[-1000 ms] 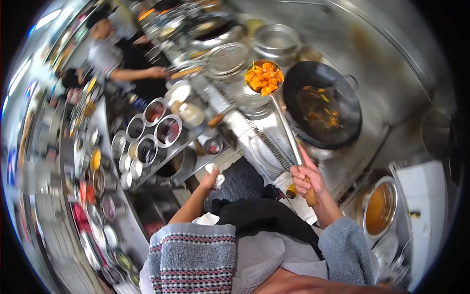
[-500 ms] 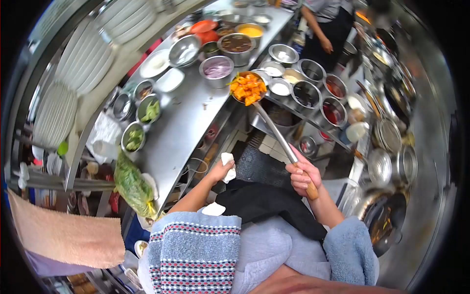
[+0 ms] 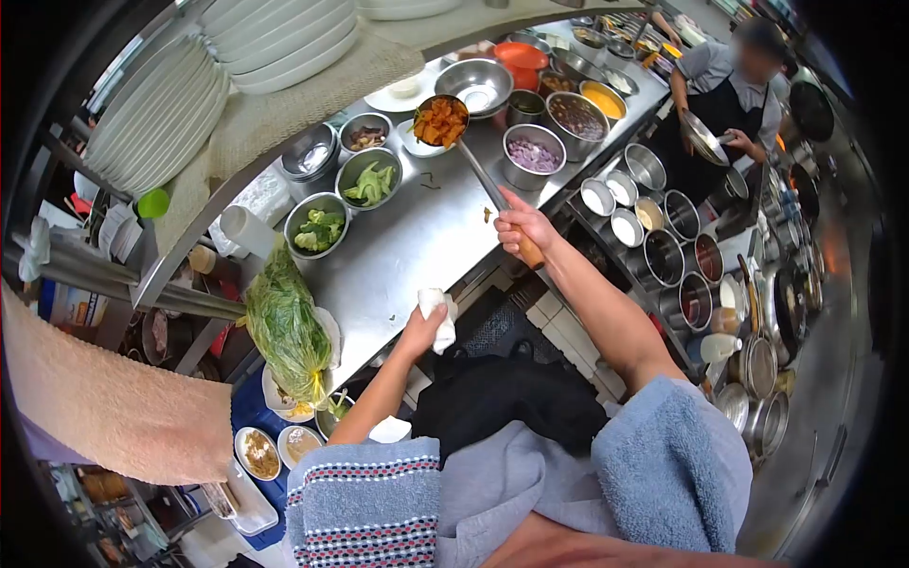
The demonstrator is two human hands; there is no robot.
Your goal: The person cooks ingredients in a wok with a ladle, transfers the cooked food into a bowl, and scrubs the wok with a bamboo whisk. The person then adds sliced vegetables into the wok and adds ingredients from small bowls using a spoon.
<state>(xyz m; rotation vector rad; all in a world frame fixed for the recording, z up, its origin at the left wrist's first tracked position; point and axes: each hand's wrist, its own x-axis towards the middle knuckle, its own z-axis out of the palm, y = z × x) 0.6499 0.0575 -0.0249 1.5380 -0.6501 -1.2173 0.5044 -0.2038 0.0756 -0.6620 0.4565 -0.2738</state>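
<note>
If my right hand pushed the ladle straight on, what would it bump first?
The ladle in your right hand would probably meet the white plate beyond it, or maybe the shelf; heights are unclear.

On the long silver metal tabletop, the round silver metal bowl of chopped purple onion is taken as landmark. Just behind-right of it, the round metal pot of brown sauce is set; behind-left, the wide silver metal bowl. Left of it, two round metal bowls of green vegetables are placed. Orange food pieces are held in the round metal ladle, left of it.
</note>
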